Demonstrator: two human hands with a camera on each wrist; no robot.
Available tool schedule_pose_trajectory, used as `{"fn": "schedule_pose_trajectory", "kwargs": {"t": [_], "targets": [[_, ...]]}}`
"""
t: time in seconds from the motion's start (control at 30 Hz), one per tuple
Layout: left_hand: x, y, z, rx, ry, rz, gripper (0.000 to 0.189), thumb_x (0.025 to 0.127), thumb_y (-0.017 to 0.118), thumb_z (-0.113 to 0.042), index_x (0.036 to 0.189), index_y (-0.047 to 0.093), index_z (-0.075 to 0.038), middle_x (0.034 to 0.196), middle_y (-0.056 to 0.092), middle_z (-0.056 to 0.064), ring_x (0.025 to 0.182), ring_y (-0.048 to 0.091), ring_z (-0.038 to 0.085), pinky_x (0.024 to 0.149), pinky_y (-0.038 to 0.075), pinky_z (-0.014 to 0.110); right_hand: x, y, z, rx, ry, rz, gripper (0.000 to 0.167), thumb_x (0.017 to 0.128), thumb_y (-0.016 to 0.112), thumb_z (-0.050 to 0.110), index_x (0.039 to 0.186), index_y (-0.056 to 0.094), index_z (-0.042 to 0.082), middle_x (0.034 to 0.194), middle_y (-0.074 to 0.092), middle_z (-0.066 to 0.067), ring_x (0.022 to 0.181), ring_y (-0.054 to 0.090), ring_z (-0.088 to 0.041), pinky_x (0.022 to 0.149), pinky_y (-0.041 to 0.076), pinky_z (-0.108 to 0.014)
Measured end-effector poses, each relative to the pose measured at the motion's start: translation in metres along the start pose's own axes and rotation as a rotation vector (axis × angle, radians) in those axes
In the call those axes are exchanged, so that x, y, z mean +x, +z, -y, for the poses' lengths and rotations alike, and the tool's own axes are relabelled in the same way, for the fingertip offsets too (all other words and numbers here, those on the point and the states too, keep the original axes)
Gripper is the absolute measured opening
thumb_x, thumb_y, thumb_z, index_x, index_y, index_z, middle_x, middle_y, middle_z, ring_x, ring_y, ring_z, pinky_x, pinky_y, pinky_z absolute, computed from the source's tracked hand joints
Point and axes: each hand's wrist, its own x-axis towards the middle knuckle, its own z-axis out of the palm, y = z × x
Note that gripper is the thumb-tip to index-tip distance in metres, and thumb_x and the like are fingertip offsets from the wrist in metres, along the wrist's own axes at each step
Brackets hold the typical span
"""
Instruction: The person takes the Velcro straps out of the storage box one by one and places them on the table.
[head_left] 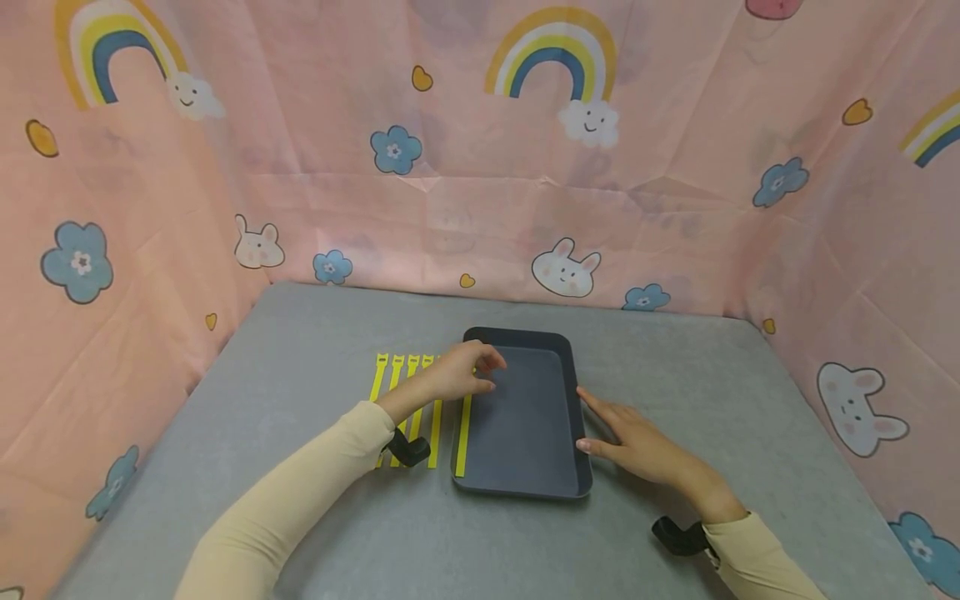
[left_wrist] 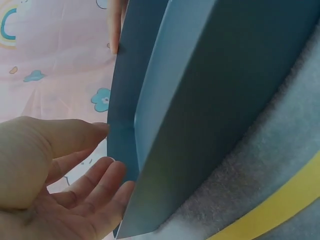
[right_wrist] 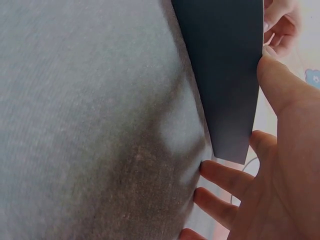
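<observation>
A dark grey rectangular tray (head_left: 525, 425) lies on the grey table. One yellow strap (head_left: 463, 437) runs along its left side. To the left, several more yellow straps (head_left: 415, 421) with slotted heads lie side by side, partly hidden by my left arm. Over the tray's left part hovers my left hand (head_left: 457, 372), fingers loosely bent and nothing seen between them; the left wrist view shows its thumb and fingers near the tray wall (left_wrist: 175, 115). My right hand (head_left: 637, 442) rests at the tray's right side, thumb and forefinger touching its rim, other fingers (right_wrist: 225, 177) spread.
A pink patterned cloth (head_left: 450, 208) hangs behind the table and on both sides. Grey table surface (head_left: 675, 367) surrounds the tray. Black wrist mounts (head_left: 678, 536) sit below both hands.
</observation>
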Motion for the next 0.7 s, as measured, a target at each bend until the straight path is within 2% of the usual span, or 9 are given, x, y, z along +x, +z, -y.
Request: {"fn": "schedule_pose_trajectory", "kwargs": {"t": [0.17,0.33,0.57,0.7], "targets": [[0.001,0.001,-0.001,0.007,-0.015,-0.013,0.036,0.091,0.069,-0.005,0.126,0.062,-0.002,0.127,0.061,0.017,0.114,0.063,0.029,0.096,0.054,0.04,0.0,0.0,0.001,0.002,-0.004,-0.001,0.081,0.094,0.055,0.059,0.16,0.019,0.027,0.157,0.036,-0.023,0.142,0.034,-0.051,0.105,0.032,-0.072],[0.003,0.004,-0.011,0.058,-0.033,0.018,0.04,0.091,0.07,-0.011,0.129,0.059,-0.001,0.128,0.058,0.018,0.116,0.059,0.031,0.098,0.051,0.042,0.0,0.0,0.0,0.002,-0.01,-0.007,0.081,0.094,0.055,0.058,0.159,0.02,0.026,0.157,0.036,-0.022,0.141,0.034,-0.051,0.105,0.032,-0.072],[0.007,0.012,-0.02,0.078,-0.143,0.052,0.049,0.092,0.07,-0.018,0.136,0.054,-0.005,0.136,0.05,0.019,0.125,0.053,0.033,0.099,0.049,0.044,0.0,0.001,0.0,-0.006,-0.009,-0.011,0.081,0.094,0.055,0.059,0.159,0.019,0.027,0.157,0.037,-0.022,0.141,0.035,-0.051,0.105,0.032,-0.071],[0.009,0.016,-0.024,0.076,-0.18,0.073,0.053,0.092,0.071,-0.021,0.139,0.05,-0.007,0.143,0.045,0.021,0.133,0.047,0.038,0.109,0.042,0.051,0.0,0.001,-0.001,-0.003,0.002,-0.006,0.081,0.094,0.054,0.06,0.159,0.019,0.028,0.157,0.036,-0.022,0.141,0.035,-0.051,0.105,0.032,-0.072]]}}
